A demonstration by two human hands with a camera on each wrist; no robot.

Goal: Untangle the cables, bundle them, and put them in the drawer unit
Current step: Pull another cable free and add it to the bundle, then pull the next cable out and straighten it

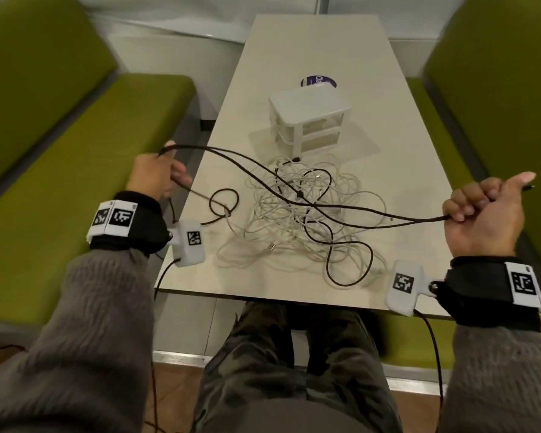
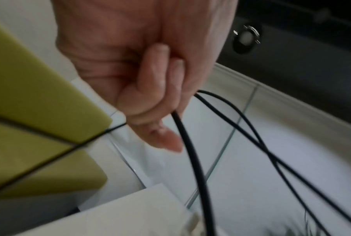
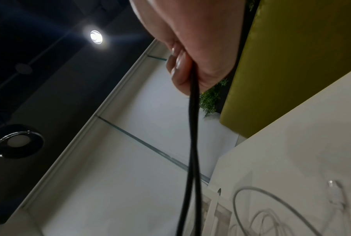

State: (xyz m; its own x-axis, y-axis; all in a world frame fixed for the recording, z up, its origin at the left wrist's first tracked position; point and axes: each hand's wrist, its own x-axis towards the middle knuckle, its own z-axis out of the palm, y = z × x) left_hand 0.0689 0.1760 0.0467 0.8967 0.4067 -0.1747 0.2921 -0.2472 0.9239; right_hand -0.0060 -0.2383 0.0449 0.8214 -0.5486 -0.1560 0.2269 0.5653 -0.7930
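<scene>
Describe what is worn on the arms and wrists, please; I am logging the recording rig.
Both arms wear fuzzy grey sleeves. Each wrist has a black strap carrying white tags printed with black square-pattern markers. A white box with its own marker sticks out beside the left wrist, another beside the right, each trailing a thin dark lead. The hands are bare.

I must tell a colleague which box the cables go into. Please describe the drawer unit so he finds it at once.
Start at the long pale table between two green benches. The drawer unit stands at its middle, just behind the heap of white cables. It is the only box there: white, with two clear drawers stacked.
</scene>
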